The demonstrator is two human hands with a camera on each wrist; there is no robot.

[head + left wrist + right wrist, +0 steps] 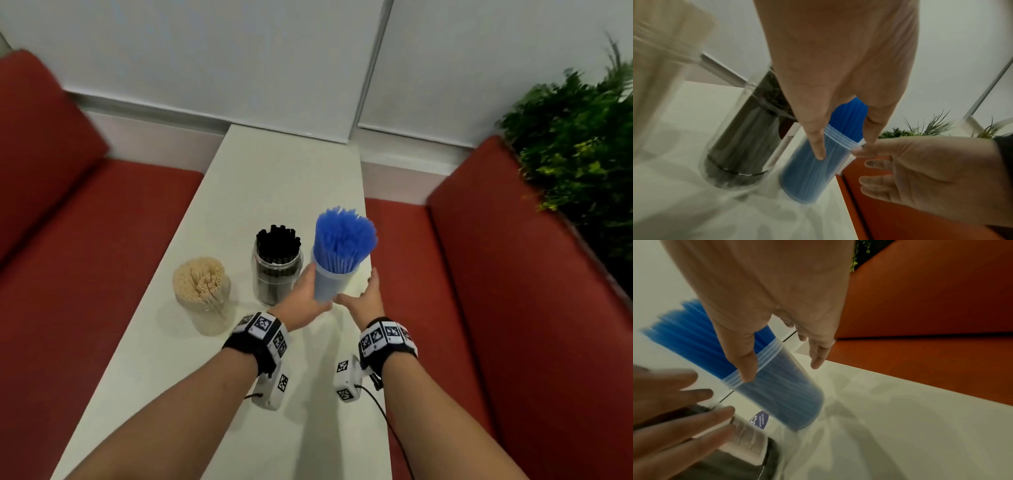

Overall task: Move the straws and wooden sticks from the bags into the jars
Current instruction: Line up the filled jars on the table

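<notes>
Three clear jars stand on the white table. The left jar holds beige straws and sticks, and the middle jar holds black straws. The right jar is packed with blue straws and stands near the table's right edge. My left hand lies against its left side with straight fingers; the thumb touches the jar wall. My right hand is just to its right, fingers spread and the thumb at the rim. No bag is in view.
Red bench seats flank the narrow table on both sides, with a green plant behind the right one. A white wall panel closes off the far end. The table surface stretches bare toward the wall and toward me.
</notes>
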